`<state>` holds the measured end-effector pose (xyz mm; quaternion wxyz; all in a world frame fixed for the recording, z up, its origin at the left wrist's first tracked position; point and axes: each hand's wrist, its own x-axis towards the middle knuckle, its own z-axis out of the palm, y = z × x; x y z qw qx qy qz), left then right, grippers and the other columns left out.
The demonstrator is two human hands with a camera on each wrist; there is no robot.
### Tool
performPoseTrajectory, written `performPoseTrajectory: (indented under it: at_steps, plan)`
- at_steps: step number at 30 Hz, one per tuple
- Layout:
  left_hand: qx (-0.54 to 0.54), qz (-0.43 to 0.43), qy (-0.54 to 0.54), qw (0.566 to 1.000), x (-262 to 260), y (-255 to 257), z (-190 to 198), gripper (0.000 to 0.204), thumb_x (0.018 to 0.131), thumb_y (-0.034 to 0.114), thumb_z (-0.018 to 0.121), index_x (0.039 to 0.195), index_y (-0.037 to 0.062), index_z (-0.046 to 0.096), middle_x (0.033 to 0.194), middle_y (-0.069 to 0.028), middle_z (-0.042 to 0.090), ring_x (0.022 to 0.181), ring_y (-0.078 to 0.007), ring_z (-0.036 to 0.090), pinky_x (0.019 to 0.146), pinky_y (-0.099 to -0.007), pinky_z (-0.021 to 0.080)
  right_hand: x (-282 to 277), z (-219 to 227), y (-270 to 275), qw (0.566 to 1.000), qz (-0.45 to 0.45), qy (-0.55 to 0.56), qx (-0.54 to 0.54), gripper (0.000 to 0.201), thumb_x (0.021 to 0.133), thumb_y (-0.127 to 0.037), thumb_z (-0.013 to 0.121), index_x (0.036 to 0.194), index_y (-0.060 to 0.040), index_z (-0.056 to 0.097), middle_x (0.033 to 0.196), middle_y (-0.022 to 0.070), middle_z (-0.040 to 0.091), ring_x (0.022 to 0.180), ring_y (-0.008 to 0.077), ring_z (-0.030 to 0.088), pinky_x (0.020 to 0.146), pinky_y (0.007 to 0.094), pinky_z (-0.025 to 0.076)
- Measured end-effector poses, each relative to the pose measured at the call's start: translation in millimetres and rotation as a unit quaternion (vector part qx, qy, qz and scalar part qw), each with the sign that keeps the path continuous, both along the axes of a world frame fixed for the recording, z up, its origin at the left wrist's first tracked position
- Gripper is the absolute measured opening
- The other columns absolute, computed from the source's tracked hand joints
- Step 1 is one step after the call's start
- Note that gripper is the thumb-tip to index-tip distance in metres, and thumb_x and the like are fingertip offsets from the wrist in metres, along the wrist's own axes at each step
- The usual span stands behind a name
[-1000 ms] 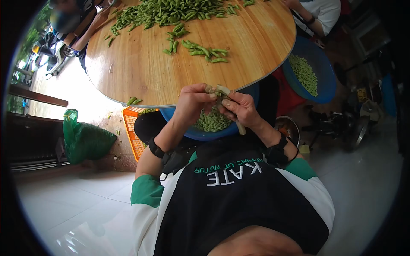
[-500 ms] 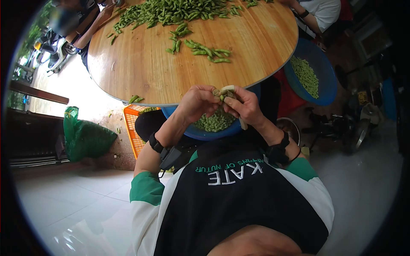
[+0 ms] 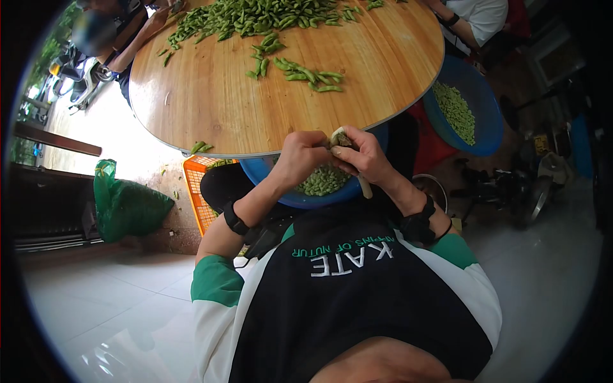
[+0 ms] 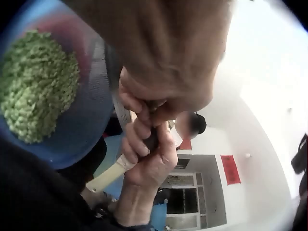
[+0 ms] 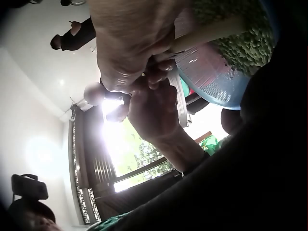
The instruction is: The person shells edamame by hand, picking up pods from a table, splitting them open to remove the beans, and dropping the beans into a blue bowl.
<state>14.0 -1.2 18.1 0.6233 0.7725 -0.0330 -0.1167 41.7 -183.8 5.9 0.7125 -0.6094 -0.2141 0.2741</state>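
pale-handled tool (image 4: 110,177) in right hand (image 3: 367,159), fingers curled round it, handle sticking out low, center of frame. left hand (image 3: 300,156) up against right, fingers curled in; can't tell if it grips the greenish piece (image 3: 343,138) at the fingertips, partly hidden. just below hands: blue basin (image 3: 255,171) with shelled beans (image 3: 322,181). above: round wooden counter (image 3: 204,96), loose pods (image 3: 310,75) upper center, big pod pile (image 3: 255,18) at top edge. left: orange basket (image 3: 193,185), green sack (image 3: 131,201). upper right: second blue basin (image 3: 490,121), beans inside.
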Motion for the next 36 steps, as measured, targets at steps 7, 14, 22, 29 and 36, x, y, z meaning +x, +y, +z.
performPoseTrajectory:
  at_steps: [7, 14, 22, 29, 36]
  plan:
    - [0.035, 0.014, -0.037, 0.999, -18, 24, 19, 0.018, 0.079, 0.008, 0.064, 0.092, -0.0036, 0.063, 0.07, -0.0101, 0.062, 0.068, -0.013, 0.058, 0.062, -0.0293, 0.047, 5, -2, 0, 0.997, -0.04, 0.058, 0.037, 0.009, 0.091, -0.01, 0.057, 0.093, -0.0019, 0.055, 0.068, 0.0032, 0.057, 0.048, 0.0045, 0.045, 0.041, 0.0195, 0.032]
    - [0.534, 0.022, -0.151, 0.831, -78, 107, 73, 0.013, 0.083, 0.013, 0.062, 0.093, 0.0061, 0.066, 0.082, -0.0169, 0.065, 0.078, -0.0355, 0.062, 0.07, -0.0443, 0.048, -9, 3, -11, 0.992, -0.049, -0.084, -0.077, 0.01, 0.091, -0.009, 0.058, 0.093, 0.0007, 0.06, 0.073, 0.0022, 0.058, 0.053, 0.0054, 0.052, 0.046, 0.0204, 0.039]
    - [0.35, 0.006, -0.368, 0.862, 78, 13, 12, 0.022, 0.079, 0.005, 0.057, 0.099, 0.0076, 0.064, 0.092, -0.0145, 0.059, 0.093, -0.0338, 0.057, 0.075, -0.0424, 0.048, -4, 7, -18, 0.996, -0.075, 0.015, -0.036, 0.016, 0.092, -0.012, 0.055, 0.101, 0.0009, 0.056, 0.075, 0.003, 0.057, 0.052, 0.0052, 0.048, 0.044, 0.0199, 0.037]
    - [0.431, 0.011, -0.402, 0.808, 112, -8, -22, 0.025, 0.074, 0.004, 0.057, 0.097, 0.0064, 0.063, 0.096, -0.0156, 0.057, 0.099, -0.0341, 0.054, 0.077, -0.0424, 0.048, -2, -10, -29, 0.99, -0.077, 0.099, 0.061, 0.039, 0.098, -0.015, 0.044, 0.132, 0.001, 0.039, 0.089, 0.009, 0.056, 0.064, 0.0065, 0.047, 0.046, 0.018, 0.037]
    - [-0.042, 0.018, -0.058, 0.997, 55, -7, 10, 0.017, 0.092, 0.017, 0.059, 0.092, 0.0006, 0.058, 0.071, 0.0, 0.058, 0.059, -0.0076, 0.05, 0.054, -0.0227, 0.042, 5, 2, -19, 0.981, -0.112, 0.093, 0.125, 0.038, 0.098, -0.015, 0.044, 0.132, 0.0012, 0.04, 0.087, 0.0085, 0.055, 0.062, 0.0079, 0.047, 0.045, 0.0181, 0.038]
